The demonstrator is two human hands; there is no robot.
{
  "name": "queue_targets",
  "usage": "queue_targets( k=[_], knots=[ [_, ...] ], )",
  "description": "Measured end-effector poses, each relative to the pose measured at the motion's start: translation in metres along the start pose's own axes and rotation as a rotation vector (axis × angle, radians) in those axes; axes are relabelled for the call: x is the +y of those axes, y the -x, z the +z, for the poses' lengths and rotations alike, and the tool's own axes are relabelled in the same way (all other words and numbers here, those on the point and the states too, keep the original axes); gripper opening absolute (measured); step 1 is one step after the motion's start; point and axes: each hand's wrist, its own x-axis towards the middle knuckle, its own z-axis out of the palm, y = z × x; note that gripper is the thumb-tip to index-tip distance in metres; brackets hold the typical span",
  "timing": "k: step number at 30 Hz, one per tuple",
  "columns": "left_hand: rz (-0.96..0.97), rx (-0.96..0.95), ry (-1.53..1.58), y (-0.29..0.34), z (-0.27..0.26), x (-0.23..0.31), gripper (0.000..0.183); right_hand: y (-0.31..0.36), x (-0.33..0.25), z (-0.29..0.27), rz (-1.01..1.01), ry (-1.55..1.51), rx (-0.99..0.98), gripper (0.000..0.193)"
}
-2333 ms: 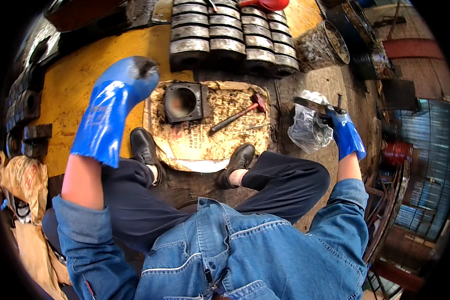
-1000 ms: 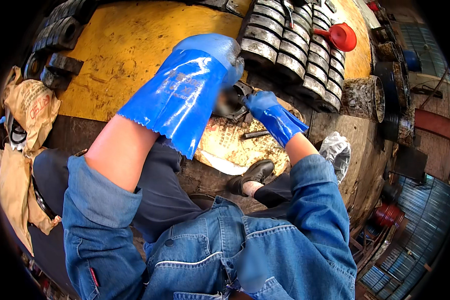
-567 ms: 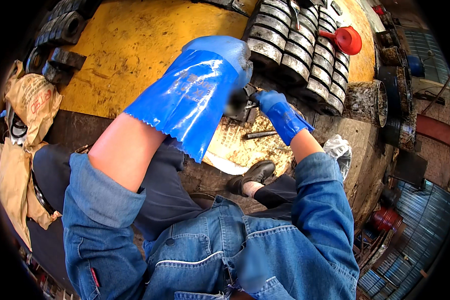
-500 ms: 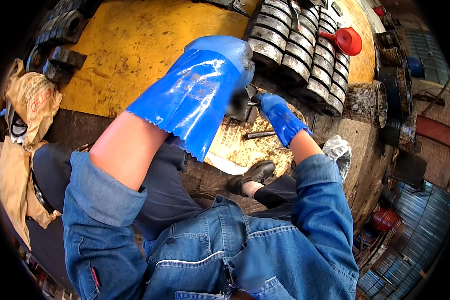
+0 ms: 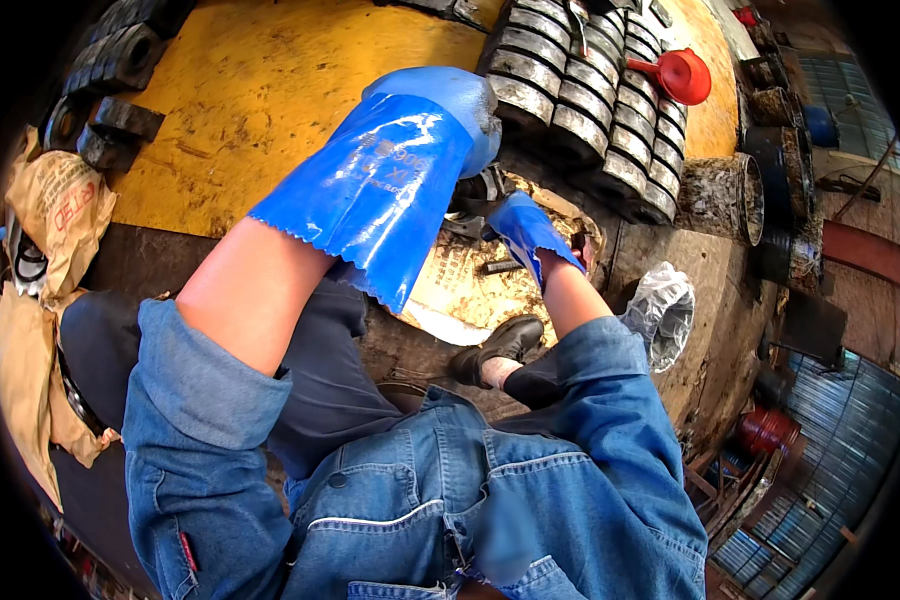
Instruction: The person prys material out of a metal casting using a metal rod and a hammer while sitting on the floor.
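Dark bored metal block (image 5: 463, 223) sits on a stained pale mat (image 5: 455, 275) beyond the person's feet, partly hidden under the large blue glove on the left hand (image 5: 470, 110). That hand hangs over the block's far left side, almost unchanged from half a second ago; its fingers are out of sight, so I cannot tell what its grip is doing.

More has altered on the other side: the gloved right hand (image 5: 518, 218) has moved left and closer to the block, its forearm swinging the same way. The thin tool that showed between this hand and the block is now hidden, and I cannot tell whether its grip is open or closed. With the forearm shifted, more of the clear plastic bag (image 5: 662, 315) shows. A hammer handle (image 5: 500, 266) lies on the mat, just beside the right wrist. Stacked metal blocks (image 5: 555, 90) stand beyond.
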Motion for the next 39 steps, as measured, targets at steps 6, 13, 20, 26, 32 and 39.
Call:
queue_targets(
  k=[6,13,20,26,32,39],
  knots=[
    [0.010,-0.015,0.025,0.005,-0.003,0.005,0.035,0.023,-0.003,0.023,-0.107,-0.398,0.070,0.027],
    [0.036,0.002,0.021,-0.001,0.003,0.010,0.034,0.011,0.027,0.057,-0.369,-0.126,0.231,0.012],
    [0.063,0.008,0.031,-0.007,0.014,0.010,0.033,0.048,0.046,0.071,0.137,-1.596,-0.211,0.016],
    [0.020,-0.089,-0.025,-0.009,0.005,0.024,0.035,-0.006,0.084,0.131,0.026,-1.949,-0.329,0.015],
    [-0.067,-0.026,-0.030,-0.003,0.008,0.018,0.040,0.080,0.139,0.005,0.419,-2.168,-0.365,0.029],
    [0.060,-0.018,-0.010,-0.011,0.018,0.011,0.034,0.147,0.377,-0.042,0.126,-2.034,0.343,0.020]
  ],
)
